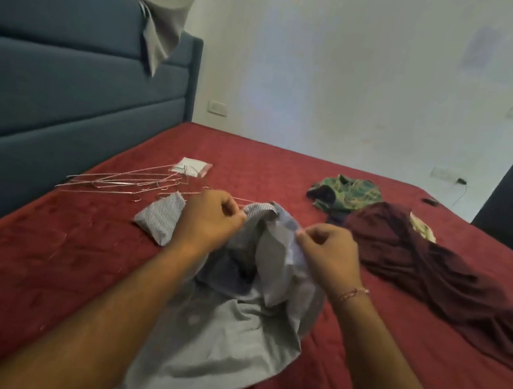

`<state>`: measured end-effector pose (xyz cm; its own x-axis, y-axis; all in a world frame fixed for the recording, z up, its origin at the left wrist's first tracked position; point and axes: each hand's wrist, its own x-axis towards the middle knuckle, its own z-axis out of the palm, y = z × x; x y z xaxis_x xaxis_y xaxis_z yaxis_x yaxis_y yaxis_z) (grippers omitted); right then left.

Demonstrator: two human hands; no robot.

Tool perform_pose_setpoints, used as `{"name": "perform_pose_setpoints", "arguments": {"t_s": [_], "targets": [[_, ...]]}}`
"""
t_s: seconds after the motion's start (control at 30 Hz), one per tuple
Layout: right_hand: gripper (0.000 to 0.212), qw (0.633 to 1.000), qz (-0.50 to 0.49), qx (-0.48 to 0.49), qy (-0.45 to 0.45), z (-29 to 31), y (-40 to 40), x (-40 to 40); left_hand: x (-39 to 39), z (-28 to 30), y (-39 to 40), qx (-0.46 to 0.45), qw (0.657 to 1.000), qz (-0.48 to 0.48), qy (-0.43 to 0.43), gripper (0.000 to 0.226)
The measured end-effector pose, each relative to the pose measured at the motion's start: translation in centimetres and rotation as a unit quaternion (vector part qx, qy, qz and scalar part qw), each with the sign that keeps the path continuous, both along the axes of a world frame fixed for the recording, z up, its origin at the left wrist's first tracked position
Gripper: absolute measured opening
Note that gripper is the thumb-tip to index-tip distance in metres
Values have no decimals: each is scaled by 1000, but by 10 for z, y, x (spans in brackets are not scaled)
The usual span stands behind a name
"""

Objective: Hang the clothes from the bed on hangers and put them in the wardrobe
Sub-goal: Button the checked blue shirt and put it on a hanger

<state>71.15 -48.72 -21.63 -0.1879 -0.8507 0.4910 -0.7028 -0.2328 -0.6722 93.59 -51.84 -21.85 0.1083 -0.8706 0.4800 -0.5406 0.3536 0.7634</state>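
Observation:
A pale blue-grey striped shirt [218, 330] lies crumpled on the red bed [34, 259], its hem hanging over the near edge. My left hand [210, 217] pinches the shirt's collar area on the left. My right hand [327, 250] pinches the fabric on the right side of the collar. A sleeve [161, 217] of the shirt sticks out left of my left hand. Several thin wire hangers [135, 182] lie in a loose pile on the bed, just beyond and left of my left hand.
A maroon garment [432, 271] sprawls on the bed to the right, a green patterned one [347, 192] behind it. A small plastic packet [193, 167] lies past the hangers. The blue padded headboard [64, 77] stands on the left, a beige cloth [164, 9] draped on it.

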Motion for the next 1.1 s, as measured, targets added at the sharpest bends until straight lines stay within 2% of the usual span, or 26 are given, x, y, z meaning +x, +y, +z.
{"name": "perform_pose_setpoints", "arguments": {"t_s": [0.07, 0.13, 0.2, 0.3, 0.4, 0.53, 0.83, 0.97, 1.1], "targets": [[14, 991, 66, 39, -107, -42, 21, 19, -7, -43, 27, 43, 998, -12, 32, 21], [15, 965, 123, 68, -221, -86, 38, 37, -14, -84, 49, 92, 989, -73, 92, 19], [16, 936, 147, 91, -307, -120, 48, 48, -19, -115, 65, 118, 972, -124, 159, 16], [10, 903, 141, 94, -396, -152, 54, 53, -22, -142, 77, 114, 955, -117, 247, 21], [9, 896, 139, 84, -414, -164, 57, 51, -22, -151, 82, 110, 944, -112, 292, 28], [15, 902, 136, 60, -405, -175, 62, 50, -24, -153, 93, 115, 927, -146, 324, 20], [12, 908, 146, 28, -391, -177, 67, 53, -21, -166, 88, 83, 958, -166, 219, 12], [6, 903, 170, 35, -393, -175, 70, 53, -21, -168, 90, 84, 955, -167, 232, 11], [9, 900, 170, 36, -399, -175, 70, 52, -21, -169, 90, 88, 953, -165, 238, 7]]}}
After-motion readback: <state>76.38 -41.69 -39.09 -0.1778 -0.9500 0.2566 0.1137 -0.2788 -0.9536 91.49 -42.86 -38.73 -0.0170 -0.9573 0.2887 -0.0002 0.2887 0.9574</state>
